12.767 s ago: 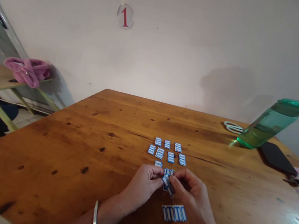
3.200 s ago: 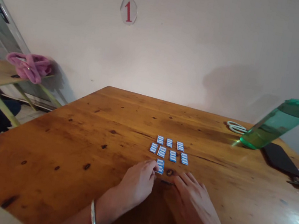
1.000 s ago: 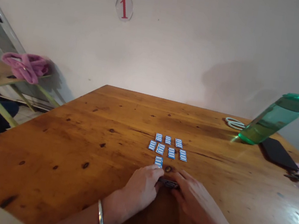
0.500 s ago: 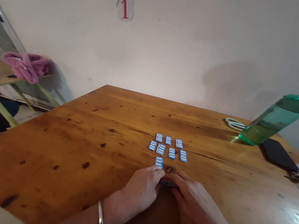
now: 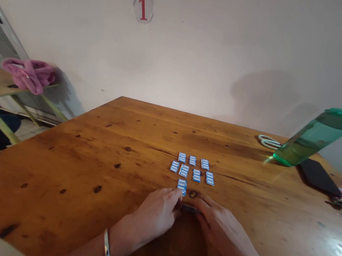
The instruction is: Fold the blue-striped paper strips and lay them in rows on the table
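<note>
Several small blue-and-white striped cards (image 5: 196, 175) lie face up on the wooden table (image 5: 151, 129) in loose rows. Nearest me, a single group of cards (image 5: 181, 185) overlaps slightly, with the fingertips of my left hand (image 5: 158, 211) at its lower edge. That hand is closed, and its thumb is hidden. My right hand (image 5: 217, 221) is curled around one end of a thin, flat, grey-edged thing (image 5: 190, 209), which bridges the gap between my hands. Its far end reaches my left fingers, and most of it is covered.
To the right, a green water bottle (image 5: 315, 137) leans at a slant beside a black flat device (image 5: 320, 177). Behind it lies a coiled white cable (image 5: 269, 141). A pink cloth (image 5: 30, 75) rests on a side table at left.
My left hand has drawn slightly left and away from the nearest cards, uncovering more of them. The right hand holds nearly the same place.
</note>
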The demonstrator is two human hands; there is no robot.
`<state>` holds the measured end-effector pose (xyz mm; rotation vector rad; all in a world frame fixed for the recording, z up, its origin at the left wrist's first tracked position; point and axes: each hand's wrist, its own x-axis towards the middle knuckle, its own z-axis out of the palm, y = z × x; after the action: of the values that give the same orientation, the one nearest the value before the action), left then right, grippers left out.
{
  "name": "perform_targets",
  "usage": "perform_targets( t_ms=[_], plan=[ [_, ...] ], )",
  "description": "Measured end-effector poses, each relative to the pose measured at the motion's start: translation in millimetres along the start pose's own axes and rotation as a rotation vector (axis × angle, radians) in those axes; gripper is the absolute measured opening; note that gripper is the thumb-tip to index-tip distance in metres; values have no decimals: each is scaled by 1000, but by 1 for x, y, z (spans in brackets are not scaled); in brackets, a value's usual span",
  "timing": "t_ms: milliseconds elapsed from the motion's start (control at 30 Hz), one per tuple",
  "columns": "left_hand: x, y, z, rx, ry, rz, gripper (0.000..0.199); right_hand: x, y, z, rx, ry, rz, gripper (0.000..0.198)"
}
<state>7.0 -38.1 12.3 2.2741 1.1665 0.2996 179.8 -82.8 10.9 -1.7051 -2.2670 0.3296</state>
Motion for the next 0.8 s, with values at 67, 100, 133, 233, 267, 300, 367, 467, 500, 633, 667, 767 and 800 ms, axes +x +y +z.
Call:
perform_targets(
  t_ms=[67, 100, 133, 233, 267, 300, 367, 467, 500, 633, 667, 767, 800],
  plan=[
    [1, 1, -3, -105, 9, -20, 15, 1, 0, -2, 133, 5, 56, 19],
    [2, 2, -5, -187, 13, -28, 16, 1, 0, -4, 227, 12, 86, 17],
    [3, 3, -6, -284, 18, -32, 16, 2, 0, -5, 330, 24, 113, 16],
    [7, 4, -8, -585, 35, -37, 17, 4, -2, -9, 650, 32, 188, 24],
    [8, 5, -7, -666, 43, -41, 17, 5, -3, -10, 742, 29, 209, 26],
    [9, 4, -7, -734, 52, -46, 18, 5, -4, -11, 817, 28, 227, 27],
    [10, 4, -7, -835, 66, -58, 19, 6, -6, -11, 917, 28, 261, 26],
    [11, 2, -7, -935, 56, -90, 25, 5, -8, -11, 980, 18, 275, 27],
    [11, 2, -7, -964, 42, -101, 27, 5, -8, -11, 987, 12, 272, 27],
    [12, 0, -5, -983, -31, -78, 27, 6, -9, -9, 966, -51, 230, 28],
    [12, 1, -4, -960, -44, -64, 25, 6, -8, -7, 956, -58, 213, 28],
    [10, 3, -4, -866, -16, -33, 19, 6, -7, -1, 910, -2, 168, 26],
    [9, 4, -4, -827, 6, -22, 18, 7, -6, 0, 889, 22, 159, 24]
  ],
)
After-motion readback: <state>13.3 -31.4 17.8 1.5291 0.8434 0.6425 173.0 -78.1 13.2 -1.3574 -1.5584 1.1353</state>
